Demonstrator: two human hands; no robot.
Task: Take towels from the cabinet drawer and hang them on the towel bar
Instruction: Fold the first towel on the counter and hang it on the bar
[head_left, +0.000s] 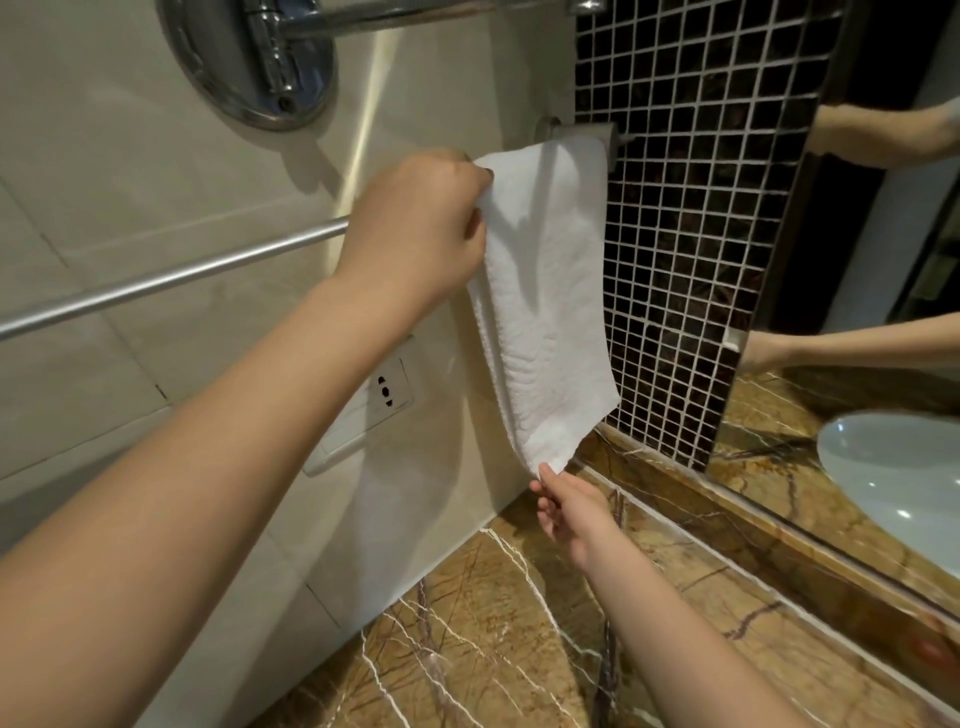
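Observation:
A white textured towel (545, 291) hangs over the right end of a metal towel bar (171, 278) that runs along the cream tiled wall. My left hand (415, 223) grips the towel's upper left edge, just in front of the bar. Lower down, my right hand (566, 509) pinches the towel's bottom corner between thumb and fingers, just above the marble counter. The bar's right end lies hidden behind the towel and my left hand.
A chrome wall fitting (260, 67) sits above the bar. A white wall socket (384, 395) is below it. Brown marble counter (519, 649) spreads underneath; dark mosaic tiles (691, 208) and a mirror (883, 364) reflecting a white basin stand at the right.

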